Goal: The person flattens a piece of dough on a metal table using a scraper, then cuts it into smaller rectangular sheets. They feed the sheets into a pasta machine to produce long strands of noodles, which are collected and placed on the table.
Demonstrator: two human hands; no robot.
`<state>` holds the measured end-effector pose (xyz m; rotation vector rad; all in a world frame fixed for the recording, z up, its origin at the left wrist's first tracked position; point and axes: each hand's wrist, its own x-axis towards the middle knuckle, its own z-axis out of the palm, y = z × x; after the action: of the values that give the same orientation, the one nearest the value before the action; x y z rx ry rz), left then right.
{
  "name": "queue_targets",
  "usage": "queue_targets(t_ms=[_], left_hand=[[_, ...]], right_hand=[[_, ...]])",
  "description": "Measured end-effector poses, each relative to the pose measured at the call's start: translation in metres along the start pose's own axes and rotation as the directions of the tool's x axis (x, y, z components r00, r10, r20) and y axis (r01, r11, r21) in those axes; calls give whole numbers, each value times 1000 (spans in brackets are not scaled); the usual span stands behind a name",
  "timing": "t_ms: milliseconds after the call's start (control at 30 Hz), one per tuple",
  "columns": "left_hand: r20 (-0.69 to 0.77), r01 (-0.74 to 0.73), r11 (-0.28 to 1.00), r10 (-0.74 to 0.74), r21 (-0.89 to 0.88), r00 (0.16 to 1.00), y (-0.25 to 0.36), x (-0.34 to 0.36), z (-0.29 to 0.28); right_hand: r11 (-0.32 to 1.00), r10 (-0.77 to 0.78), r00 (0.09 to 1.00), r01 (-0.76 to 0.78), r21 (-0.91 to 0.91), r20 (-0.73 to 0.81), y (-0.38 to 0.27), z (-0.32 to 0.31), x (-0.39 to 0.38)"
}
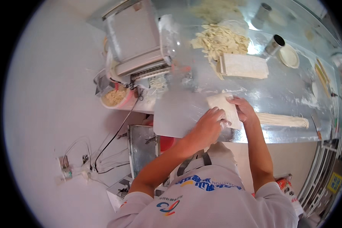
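Observation:
Over the near edge of the metal table, both hands are on a pale, floury piece of dough sheet [232, 115]. My left hand [213, 121] lies against its near-left side, with curled, flour-dusted fingers closed on it. At the opposite side, my right hand [243, 108] grips the sheet's edge between thumb and fingers. The fingers under the dough are hidden. To the right of my right hand lies a long bundle of cut noodles [283, 120]. Farther back rests a neat stack of rectangular dough sheets [245, 66], beside a heap of loose dough strips [225, 41].
A dough-rolling machine [135, 34] stands at the far left, with a tub of dough scraps [116, 97] below it. A metal cup [274, 45] and a round white dish [289, 56] sit at the back right. Near the right edge lies a knife [316, 126]. Cables [114, 133] hang at left.

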<state>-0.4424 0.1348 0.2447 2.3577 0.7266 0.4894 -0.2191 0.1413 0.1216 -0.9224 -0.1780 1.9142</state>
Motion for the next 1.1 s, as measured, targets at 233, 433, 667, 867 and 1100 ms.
queue_targets(t_ms=[233,433,667,867,1100], left_hand=[[-256,88,985,-125,-151,958,9,-33,-59],[66,149,132,-489,-980,870,-57,17,-171],[-183,-52,331,-377,-942,908,-141,86,-309],[-457,-270,505,-292,-820,840,-206,100,-413],[-476,-250,540,-333,-804,814,-285,116,-421]], right_hand=[[845,-401,900,435,-310,172,-81,112,-59],[657,-380,826,558,-507,416,-135,239,-79],[463,-268,792,605,-648,548,-144,352,-10],[438,-389,747,664,-605,539,-134,406,116],[251,-493,756,598,-761,431,-117,407,213]])
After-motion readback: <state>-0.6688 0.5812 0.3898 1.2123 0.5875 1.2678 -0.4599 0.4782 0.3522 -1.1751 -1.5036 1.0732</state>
